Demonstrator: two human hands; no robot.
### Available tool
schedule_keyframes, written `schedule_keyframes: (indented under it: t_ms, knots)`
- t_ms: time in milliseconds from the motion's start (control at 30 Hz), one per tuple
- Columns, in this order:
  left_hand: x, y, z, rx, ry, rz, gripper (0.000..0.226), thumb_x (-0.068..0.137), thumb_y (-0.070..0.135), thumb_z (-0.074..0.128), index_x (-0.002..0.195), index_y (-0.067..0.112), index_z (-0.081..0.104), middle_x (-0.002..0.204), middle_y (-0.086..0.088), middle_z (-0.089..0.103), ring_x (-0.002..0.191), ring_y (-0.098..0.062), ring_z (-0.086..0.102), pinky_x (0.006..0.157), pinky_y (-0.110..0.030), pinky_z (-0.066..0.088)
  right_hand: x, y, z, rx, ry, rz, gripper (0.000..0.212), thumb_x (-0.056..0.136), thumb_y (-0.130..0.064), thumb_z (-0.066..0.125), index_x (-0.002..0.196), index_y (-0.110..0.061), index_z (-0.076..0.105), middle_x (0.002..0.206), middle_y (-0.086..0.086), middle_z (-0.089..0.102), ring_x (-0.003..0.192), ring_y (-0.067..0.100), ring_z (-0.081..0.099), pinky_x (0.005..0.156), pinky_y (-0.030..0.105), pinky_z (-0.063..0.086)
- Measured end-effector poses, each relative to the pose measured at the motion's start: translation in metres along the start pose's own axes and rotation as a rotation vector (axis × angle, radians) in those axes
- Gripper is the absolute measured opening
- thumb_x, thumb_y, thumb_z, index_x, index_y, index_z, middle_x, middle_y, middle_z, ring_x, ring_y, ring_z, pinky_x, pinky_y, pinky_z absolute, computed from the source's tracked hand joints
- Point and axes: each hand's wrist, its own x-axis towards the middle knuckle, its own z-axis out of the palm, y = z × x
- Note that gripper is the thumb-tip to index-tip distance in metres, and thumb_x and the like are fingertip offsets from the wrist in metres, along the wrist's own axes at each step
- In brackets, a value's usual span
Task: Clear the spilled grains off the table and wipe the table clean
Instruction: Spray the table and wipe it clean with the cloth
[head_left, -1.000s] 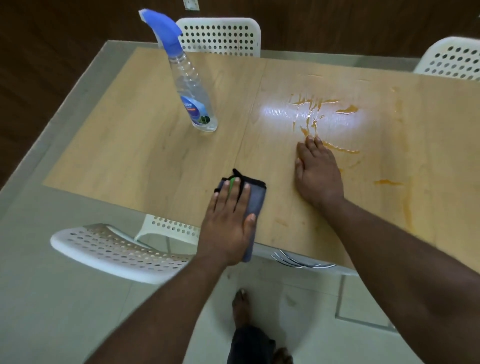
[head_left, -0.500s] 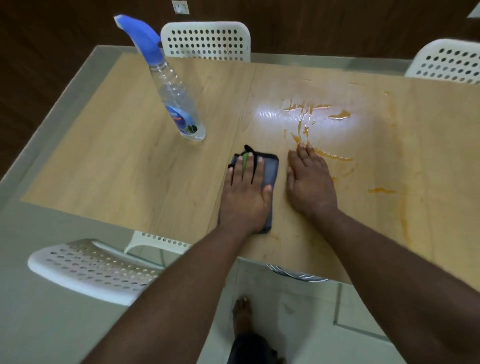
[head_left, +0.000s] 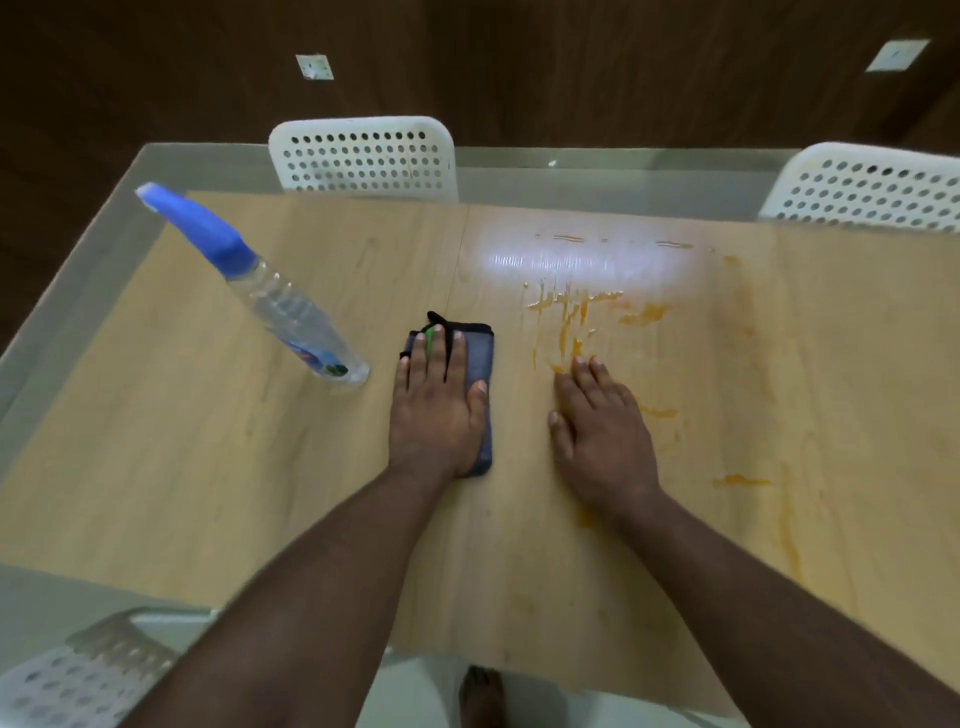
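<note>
While I watch from the head view, the scene reads:
Left hand (head_left: 436, 410): flat, fingers straight, pressing the folded grey cloth (head_left: 480, 384) at frame centre.
Right hand (head_left: 602, 431): flat on the wooden table (head_left: 208, 467), fingers together (fingertips at the orange smears (head_left: 571, 317)).
Spray bottle (head_left: 280, 301): upper left, standing beside the cloth.

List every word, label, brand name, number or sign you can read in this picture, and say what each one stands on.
No text can be read.
Spray bottle: a blue label with a dark patch near its base, too blurred to read.
Grey cloth under the left hand: a green tag, no lettering visible.
Two wall plates: no readable marks.
Table, white chairs: no writing shows.
</note>
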Motion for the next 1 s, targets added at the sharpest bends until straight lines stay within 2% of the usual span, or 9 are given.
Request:
schedule_keyframes:
  t_ms: [133, 233, 400, 567, 667, 800, 900, 1000]
  knots:
    - [0.055, 0.003, -0.001, 0.006, -0.004, -0.011, 0.073, 0.104, 0.05, 0.009, 0.169, 0.017, 0.005, 0.177, -0.012, 0.001, 0.163, -0.028, 0.0, 0.132, -0.048, 0.007, 0.064, 0.029, -0.014, -0.036, 0.011, 0.031, 0.071, 0.105, -0.053, 0.013, 0.168, -0.023, 0.02, 0.176, 0.0, 0.009, 0.163, 0.018, -0.001, 0.132, 0.043, 0.009]
    - [0.098, 0.005, -0.003, 0.004, -0.016, -0.014, 0.074, 0.104, 0.051, 0.009, 0.169, 0.017, 0.003, 0.177, -0.011, 0.0, 0.163, -0.028, -0.002, 0.131, -0.048, 0.006, 0.107, 0.054, -0.025, -0.039, 0.041, 0.056, 0.069, 0.106, -0.052, 0.013, 0.168, -0.023, 0.022, 0.176, 0.001, 0.012, 0.163, 0.018, 0.002, 0.132, 0.041, 0.007]
    - [0.179, 0.01, -0.006, 0.006, -0.031, -0.007, 0.074, 0.104, 0.051, 0.011, 0.169, 0.017, 0.006, 0.176, -0.011, 0.006, 0.163, -0.03, 0.002, 0.131, -0.048, 0.006, 0.115, 0.061, -0.021, -0.029, 0.057, 0.063, 0.065, 0.109, -0.051, 0.012, 0.169, -0.027, 0.015, 0.176, -0.004, 0.006, 0.162, 0.012, -0.006, 0.133, 0.041, 0.006]
    - [0.252, 0.049, -0.005, 0.01, -0.022, -0.004, 0.071, 0.107, 0.048, 0.021, 0.168, 0.014, 0.01, 0.175, -0.015, 0.011, 0.161, -0.036, 0.009, 0.13, -0.052, 0.01, 0.117, 0.061, -0.02, -0.049, 0.057, 0.068, 0.064, 0.108, -0.049, 0.014, 0.168, -0.027, 0.015, 0.176, -0.004, 0.006, 0.162, 0.012, -0.006, 0.133, 0.042, 0.007]
    - [0.252, 0.066, -0.003, 0.009, -0.023, 0.056, 0.072, 0.106, 0.049, 0.014, 0.168, 0.014, 0.008, 0.175, -0.015, 0.01, 0.162, -0.035, 0.008, 0.131, -0.052, 0.01, 0.118, 0.064, -0.02, -0.036, 0.05, 0.069, 0.063, 0.109, -0.049, 0.015, 0.168, -0.028, 0.014, 0.176, -0.006, 0.005, 0.162, 0.009, -0.009, 0.132, 0.04, 0.005]
    - [0.205, 0.049, -0.004, -0.006, -0.042, 0.172, 0.07, 0.107, 0.049, 0.01, 0.169, 0.017, 0.002, 0.177, -0.009, 0.001, 0.163, -0.027, -0.001, 0.132, -0.047, 0.005, 0.117, 0.064, -0.023, -0.036, 0.037, 0.069, 0.064, 0.109, -0.05, 0.014, 0.168, -0.028, 0.014, 0.177, -0.006, 0.005, 0.162, 0.008, -0.01, 0.132, 0.039, 0.004]
    - [0.192, 0.027, -0.006, -0.013, -0.075, 0.184, 0.07, 0.107, 0.051, 0.008, 0.169, 0.021, -0.002, 0.177, -0.006, -0.004, 0.163, -0.023, -0.005, 0.132, -0.044, 0.003, 0.116, 0.064, -0.024, -0.027, 0.027, 0.065, 0.064, 0.109, -0.05, 0.014, 0.168, -0.027, 0.013, 0.176, -0.005, 0.005, 0.162, 0.009, -0.01, 0.132, 0.038, 0.002]
    - [0.219, 0.024, -0.005, 0.013, -0.039, 0.136, 0.07, 0.107, 0.051, 0.009, 0.169, 0.02, 0.003, 0.177, -0.007, 0.0, 0.163, -0.025, -0.002, 0.132, -0.045, 0.004, 0.117, 0.062, -0.024, -0.03, 0.029, 0.07, 0.064, 0.109, -0.049, 0.014, 0.168, -0.026, 0.013, 0.176, -0.004, 0.005, 0.162, 0.01, -0.009, 0.132, 0.038, 0.001]
